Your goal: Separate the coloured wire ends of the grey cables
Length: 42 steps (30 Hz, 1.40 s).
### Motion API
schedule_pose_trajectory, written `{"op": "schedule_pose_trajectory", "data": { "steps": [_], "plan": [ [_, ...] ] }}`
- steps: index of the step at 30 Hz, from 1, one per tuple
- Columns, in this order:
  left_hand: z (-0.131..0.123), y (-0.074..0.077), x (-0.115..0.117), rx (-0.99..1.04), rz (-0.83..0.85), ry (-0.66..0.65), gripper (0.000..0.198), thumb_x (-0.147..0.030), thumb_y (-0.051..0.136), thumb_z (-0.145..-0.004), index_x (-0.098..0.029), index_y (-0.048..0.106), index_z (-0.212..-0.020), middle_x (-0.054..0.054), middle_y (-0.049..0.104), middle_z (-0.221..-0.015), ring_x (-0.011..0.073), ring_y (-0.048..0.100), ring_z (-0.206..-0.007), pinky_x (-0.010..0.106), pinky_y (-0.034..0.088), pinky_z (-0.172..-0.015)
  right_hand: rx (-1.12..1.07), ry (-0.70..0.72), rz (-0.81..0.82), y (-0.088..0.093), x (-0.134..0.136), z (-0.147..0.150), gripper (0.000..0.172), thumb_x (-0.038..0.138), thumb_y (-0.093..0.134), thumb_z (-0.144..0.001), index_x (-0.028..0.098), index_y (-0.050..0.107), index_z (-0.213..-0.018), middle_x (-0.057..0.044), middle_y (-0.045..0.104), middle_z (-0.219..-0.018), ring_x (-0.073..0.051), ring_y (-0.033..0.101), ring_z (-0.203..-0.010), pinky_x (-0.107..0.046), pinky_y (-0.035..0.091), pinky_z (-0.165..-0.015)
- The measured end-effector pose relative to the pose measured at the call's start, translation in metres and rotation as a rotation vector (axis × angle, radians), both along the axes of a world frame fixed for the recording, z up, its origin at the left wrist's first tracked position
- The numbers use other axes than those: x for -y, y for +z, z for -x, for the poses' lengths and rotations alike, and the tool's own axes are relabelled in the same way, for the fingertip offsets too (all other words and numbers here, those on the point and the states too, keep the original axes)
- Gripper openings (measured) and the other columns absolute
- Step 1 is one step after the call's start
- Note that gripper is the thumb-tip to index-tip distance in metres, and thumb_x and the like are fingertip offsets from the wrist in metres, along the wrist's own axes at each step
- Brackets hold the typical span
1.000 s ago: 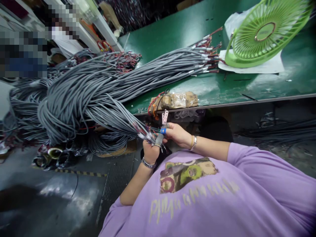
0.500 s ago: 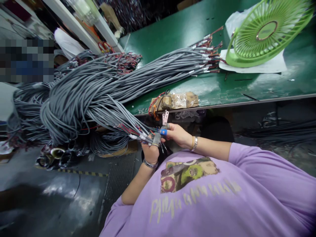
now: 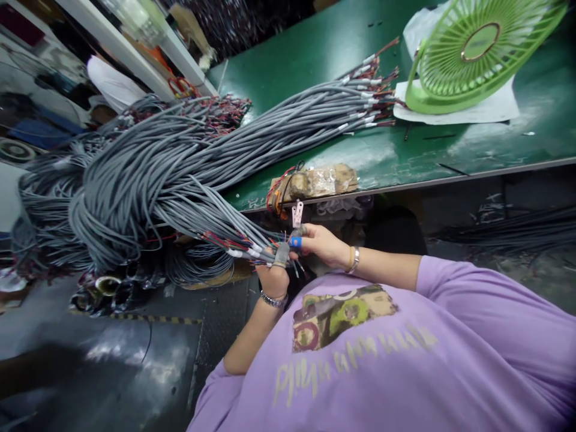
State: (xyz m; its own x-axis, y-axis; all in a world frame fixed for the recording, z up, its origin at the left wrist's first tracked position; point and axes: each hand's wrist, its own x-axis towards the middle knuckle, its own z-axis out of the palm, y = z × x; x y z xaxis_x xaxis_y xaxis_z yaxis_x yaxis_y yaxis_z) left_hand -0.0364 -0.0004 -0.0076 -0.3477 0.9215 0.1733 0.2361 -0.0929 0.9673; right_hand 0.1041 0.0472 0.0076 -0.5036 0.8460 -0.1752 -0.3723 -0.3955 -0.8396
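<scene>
My left hand (image 3: 275,273) is closed around the ends of several grey cables (image 3: 234,237) that run up to a big grey cable bundle (image 3: 148,174). Thin red and coloured wire tips stick out at the grip. My right hand (image 3: 320,245), with a blue wrap on one fingertip, pinches those wire tips right beside the left thumb. Both hands meet just below the bench edge, under a small pink metal tab (image 3: 297,213).
A green workbench (image 3: 450,156) carries a green fan (image 3: 472,54) on white paper, a taped brown block (image 3: 315,182) at its edge, and another bundle's stripped ends (image 3: 369,90). More cable coils (image 3: 40,198) and tape rolls (image 3: 101,285) lie left. A person's white sleeve (image 3: 112,84) shows far left.
The cable ends in my left hand have drawn further left, showing more coloured wire. The view has shifted slightly; the hands stay together.
</scene>
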Motion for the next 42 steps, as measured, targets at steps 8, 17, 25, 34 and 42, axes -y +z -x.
{"op": "schedule_pose_trajectory", "data": {
  "steps": [8,17,25,34,42],
  "plan": [
    [0.002,-0.006,-0.003,0.055,0.008,0.041,0.028,-0.036,0.064,-0.08,-0.017,0.062,-0.059,-0.001,0.063,-0.052,0.0107,0.058,-0.047,0.021,0.044,-0.051,0.024,-0.088,0.059,-0.002,0.001,0.001,0.021,0.027,0.073,-0.058,0.015,0.057,-0.065,0.005,0.052,-0.055,-0.006,0.04,-0.05,-0.021,0.031,-0.05],
    [-0.001,0.003,-0.002,0.104,-0.011,0.055,0.026,-0.034,0.063,-0.078,-0.016,0.064,-0.059,0.0,0.063,-0.051,0.0099,0.056,-0.047,0.021,0.043,-0.052,0.012,0.003,0.038,-0.002,0.005,-0.006,0.024,0.033,0.073,-0.063,0.015,0.058,-0.071,0.004,0.051,-0.059,-0.007,0.041,-0.053,-0.022,0.034,-0.053],
    [0.0,0.001,0.0,0.065,-0.026,0.015,0.029,-0.033,0.064,-0.078,-0.016,0.061,-0.055,0.0,0.062,-0.05,0.0099,0.056,-0.047,0.021,0.043,-0.052,0.012,-0.074,0.044,0.0,-0.001,0.004,0.035,0.038,0.078,-0.059,0.015,0.056,-0.071,0.006,0.051,-0.06,-0.005,0.04,-0.051,-0.021,0.034,-0.05],
    [-0.005,0.012,-0.001,0.146,-0.028,0.062,0.021,-0.03,0.065,-0.077,-0.015,0.067,-0.062,0.0,0.063,-0.051,0.01,0.057,-0.047,0.021,0.043,-0.05,0.0,-0.172,0.144,-0.012,-0.004,-0.003,0.019,0.026,0.067,-0.062,0.017,0.051,-0.063,0.008,0.044,-0.05,-0.006,0.037,-0.048,-0.021,0.034,-0.05],
    [0.0,0.029,-0.007,0.276,0.131,-0.194,0.019,-0.033,0.07,-0.073,-0.015,0.07,-0.066,0.0,0.061,-0.047,0.0099,0.054,-0.041,0.02,0.038,-0.042,-0.082,-0.093,0.343,-0.014,-0.034,-0.013,0.034,0.048,0.058,-0.086,0.014,0.061,-0.079,-0.001,0.06,-0.069,-0.008,0.049,-0.054,-0.021,0.042,-0.054]
  ]
}}
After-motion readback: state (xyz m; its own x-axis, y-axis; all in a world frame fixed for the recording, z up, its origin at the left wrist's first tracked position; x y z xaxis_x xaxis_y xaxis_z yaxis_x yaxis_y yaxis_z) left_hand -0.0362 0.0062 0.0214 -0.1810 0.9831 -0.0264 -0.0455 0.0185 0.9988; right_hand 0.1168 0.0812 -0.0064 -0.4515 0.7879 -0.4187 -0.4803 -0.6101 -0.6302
